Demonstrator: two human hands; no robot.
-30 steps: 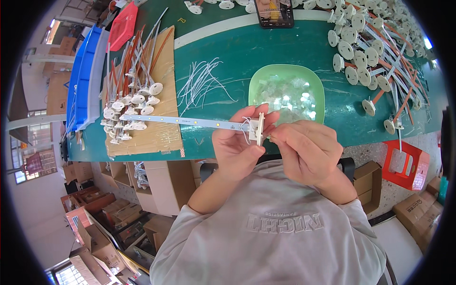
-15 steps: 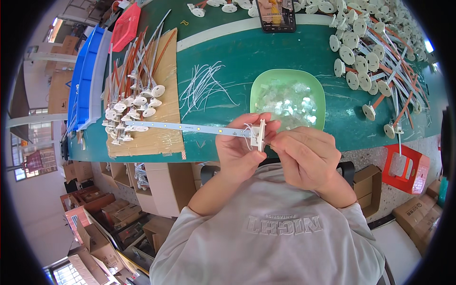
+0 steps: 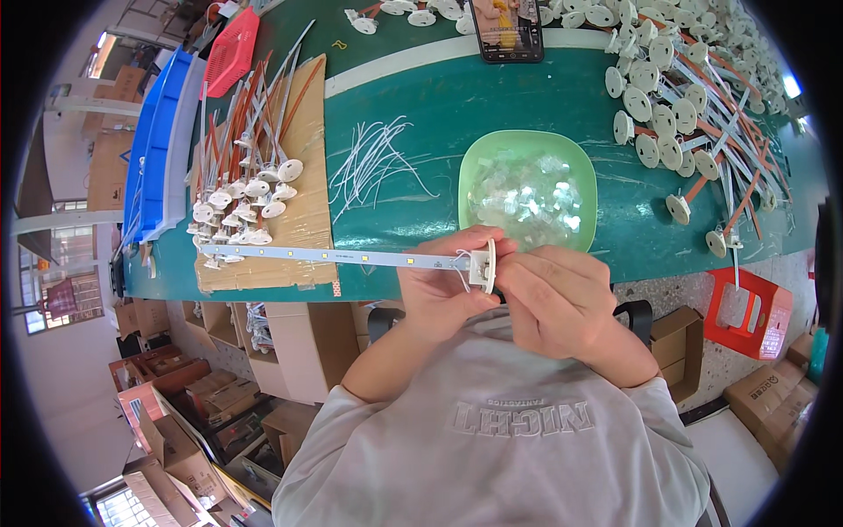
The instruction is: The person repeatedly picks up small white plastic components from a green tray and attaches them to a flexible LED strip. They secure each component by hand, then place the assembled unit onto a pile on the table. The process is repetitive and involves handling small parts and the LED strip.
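My left hand point(image 3: 435, 297) is closed around the right end of a long narrow LED strip point(image 3: 351, 257), where a round white end cap point(image 3: 490, 266) with thin white wires is fitted. The strip stretches left, over the cardboard. My right hand point(image 3: 562, 299) is pinched against the flat outer face of the cap; whatever its fingertips hold is hidden. Just beyond my hands stands a light green bowl point(image 3: 465, 176) with many small clear, shiny pieces in it. A loose bunch of thin white wires point(image 3: 378, 158) lies left of the bowl.
At the left, capped strips point(image 3: 255, 189) are piled on a cardboard sheet point(image 3: 303, 228), beside a blue bin point(image 3: 154, 149) and a red basket point(image 3: 233, 53). More capped strips point(image 3: 672, 123) fill the far right. A phone point(image 3: 507, 31) stands at the back; a red stool point(image 3: 746, 307) is lower right.
The strip and its cap have shifted slightly nearer to me, and the strip lies more level, reaching farther left. My right fingers stay pinched at the cap.
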